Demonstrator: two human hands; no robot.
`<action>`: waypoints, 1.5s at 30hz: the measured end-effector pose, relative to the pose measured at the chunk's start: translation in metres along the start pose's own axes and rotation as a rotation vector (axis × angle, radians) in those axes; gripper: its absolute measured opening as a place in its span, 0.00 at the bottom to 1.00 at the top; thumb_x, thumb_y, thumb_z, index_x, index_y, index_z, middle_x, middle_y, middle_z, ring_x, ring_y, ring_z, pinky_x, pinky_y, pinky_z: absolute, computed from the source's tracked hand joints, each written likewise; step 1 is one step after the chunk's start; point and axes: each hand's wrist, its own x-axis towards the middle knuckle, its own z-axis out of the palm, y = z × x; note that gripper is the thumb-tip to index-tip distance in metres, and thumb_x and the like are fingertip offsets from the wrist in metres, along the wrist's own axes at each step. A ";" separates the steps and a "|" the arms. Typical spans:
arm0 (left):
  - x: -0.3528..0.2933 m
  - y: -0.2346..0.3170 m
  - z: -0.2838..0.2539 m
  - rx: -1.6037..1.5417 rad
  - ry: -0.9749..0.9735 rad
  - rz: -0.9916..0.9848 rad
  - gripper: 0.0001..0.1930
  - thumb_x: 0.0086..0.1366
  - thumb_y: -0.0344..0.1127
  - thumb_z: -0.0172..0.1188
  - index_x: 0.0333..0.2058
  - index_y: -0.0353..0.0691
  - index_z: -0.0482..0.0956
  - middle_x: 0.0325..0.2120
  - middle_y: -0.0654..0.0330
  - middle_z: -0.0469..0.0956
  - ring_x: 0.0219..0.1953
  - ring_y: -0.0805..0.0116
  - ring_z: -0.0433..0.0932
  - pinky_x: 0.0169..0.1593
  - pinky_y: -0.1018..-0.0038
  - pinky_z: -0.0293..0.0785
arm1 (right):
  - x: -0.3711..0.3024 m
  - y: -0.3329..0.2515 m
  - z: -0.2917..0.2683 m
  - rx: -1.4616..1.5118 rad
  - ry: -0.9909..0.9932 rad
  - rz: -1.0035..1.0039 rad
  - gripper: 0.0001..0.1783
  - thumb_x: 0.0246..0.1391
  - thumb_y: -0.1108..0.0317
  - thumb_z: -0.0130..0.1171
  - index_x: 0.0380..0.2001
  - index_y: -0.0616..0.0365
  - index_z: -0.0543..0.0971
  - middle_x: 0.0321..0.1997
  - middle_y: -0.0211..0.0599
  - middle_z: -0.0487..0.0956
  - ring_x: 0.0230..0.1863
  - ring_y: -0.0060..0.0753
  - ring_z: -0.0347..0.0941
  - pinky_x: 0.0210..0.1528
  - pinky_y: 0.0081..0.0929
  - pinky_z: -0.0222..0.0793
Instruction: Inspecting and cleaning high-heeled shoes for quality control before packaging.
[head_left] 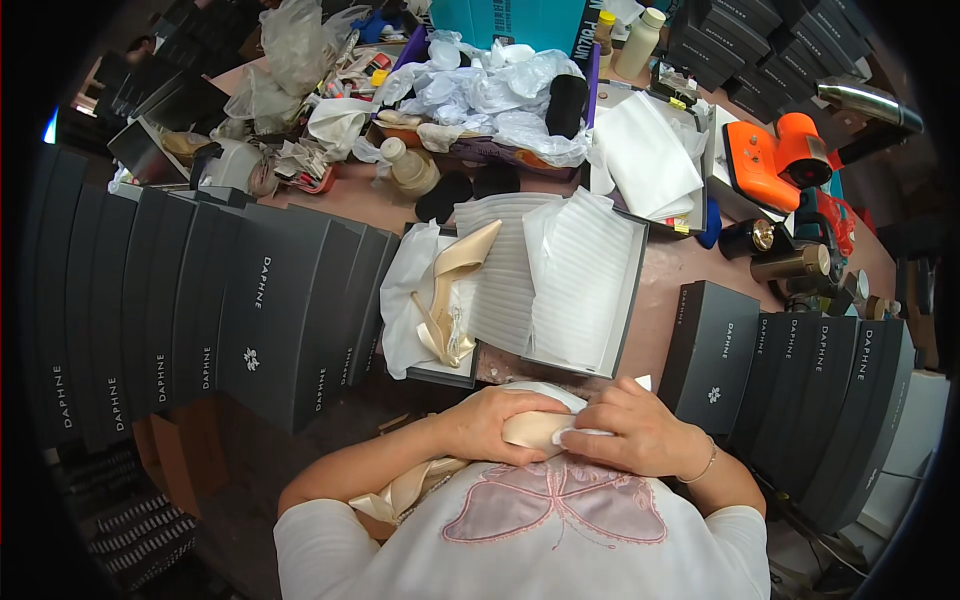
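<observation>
Close to my chest, my left hand is wrapped round a beige high-heeled shoe. A cream strap and part of the shoe show below my left forearm. My right hand is closed at the shoe's other end, its fingers pinching a wad of white tissue against it. Just beyond my hands lies an open dark shoebox, lined with a ribbed white foam sheet and white paper. Another beige heeled shoe rests on its side on white paper at the box's left.
Dark shoeboxes stand in a row on the left, with more shoeboxes on the right. Behind are a purple bin of crumpled plastic, a bottle, an orange heat tool and a tray with white sheets.
</observation>
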 end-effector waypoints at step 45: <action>0.007 -0.002 -0.001 0.012 -0.065 -0.040 0.32 0.45 0.37 0.73 0.50 0.35 0.74 0.42 0.53 0.79 0.44 0.65 0.79 0.49 0.71 0.73 | 0.010 0.003 -0.007 -0.115 -0.105 0.017 0.07 0.45 0.66 0.54 0.30 0.53 0.75 0.29 0.29 0.68 0.35 0.29 0.66 0.39 0.27 0.59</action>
